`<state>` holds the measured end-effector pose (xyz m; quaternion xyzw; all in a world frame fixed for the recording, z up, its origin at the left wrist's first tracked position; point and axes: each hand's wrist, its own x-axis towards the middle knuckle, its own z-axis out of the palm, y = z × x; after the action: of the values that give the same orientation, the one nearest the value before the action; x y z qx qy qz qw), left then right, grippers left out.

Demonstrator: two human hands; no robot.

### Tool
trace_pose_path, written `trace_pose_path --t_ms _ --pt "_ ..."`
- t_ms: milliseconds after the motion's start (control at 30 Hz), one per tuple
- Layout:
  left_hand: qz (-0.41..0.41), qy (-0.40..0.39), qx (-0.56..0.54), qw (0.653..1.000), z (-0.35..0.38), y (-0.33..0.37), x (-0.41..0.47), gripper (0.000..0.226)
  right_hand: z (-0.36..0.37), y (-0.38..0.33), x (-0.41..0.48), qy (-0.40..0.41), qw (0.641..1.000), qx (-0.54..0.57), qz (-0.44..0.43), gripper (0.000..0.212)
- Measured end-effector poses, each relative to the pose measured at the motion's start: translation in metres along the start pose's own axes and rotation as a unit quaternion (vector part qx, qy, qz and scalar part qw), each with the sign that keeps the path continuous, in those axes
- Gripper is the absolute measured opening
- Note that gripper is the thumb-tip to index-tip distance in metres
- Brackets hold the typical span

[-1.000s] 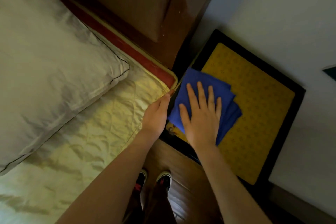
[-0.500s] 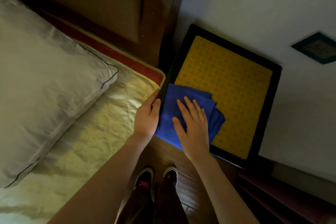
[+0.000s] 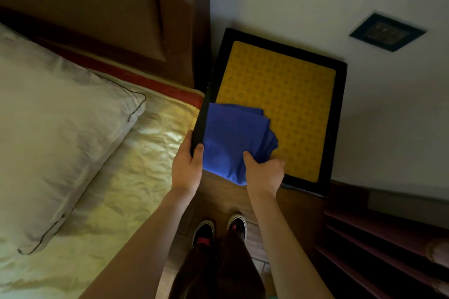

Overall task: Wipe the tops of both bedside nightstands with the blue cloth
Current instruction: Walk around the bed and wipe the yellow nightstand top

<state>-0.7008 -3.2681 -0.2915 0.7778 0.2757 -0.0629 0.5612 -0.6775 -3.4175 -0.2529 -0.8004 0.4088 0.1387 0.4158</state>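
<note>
Gripping the blue cloth (image 3: 233,138) at the nightstand (image 3: 286,94) top's near-left corner, the right hand (image 3: 264,172) pinches its near edge; the left hand (image 3: 187,165) clasps the left rim, unwiped yellow surface lying beyond.

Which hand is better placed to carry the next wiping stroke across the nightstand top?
Right hand: it already grips the blue cloth on the nightstand. Left hand grips its edge.

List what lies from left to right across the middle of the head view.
pillow → mattress → left hand → blue cloth → yellow nightstand top → white wall
</note>
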Motion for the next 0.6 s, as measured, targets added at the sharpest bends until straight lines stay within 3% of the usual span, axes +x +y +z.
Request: trace_pose_path --t_ms 133,200,333,467,600 --pt "-0.003 -0.01 0.04 0.999 -0.014 0.012 -0.013 0.041 -0.005 -0.013 -0.009 -0.119 0.967 0.194 0.113 0.029" --pt "-0.018 -0.001 0.049 0.999 -0.029 0.026 -0.025 0.041 -0.017 -0.024 -0.023 -0.157 0.968 0.185 0.058 0.03" --pt "0.032 0.013 0.056 0.998 -0.071 0.08 -0.066 0.035 -0.072 -0.05 -0.064 -0.221 0.959 0.17 -0.051 0.023" --pt "0.101 -0.002 0.097 0.99 -0.121 0.145 -0.121 0.039 -0.156 -0.077 -0.112 -0.231 0.949 0.167 -0.136 0.013" --pt "0.186 -0.027 0.166 0.968 -0.174 0.204 -0.181 0.039 -0.234 -0.085 -0.159 -0.222 0.945 0.066 -0.231 0.002"
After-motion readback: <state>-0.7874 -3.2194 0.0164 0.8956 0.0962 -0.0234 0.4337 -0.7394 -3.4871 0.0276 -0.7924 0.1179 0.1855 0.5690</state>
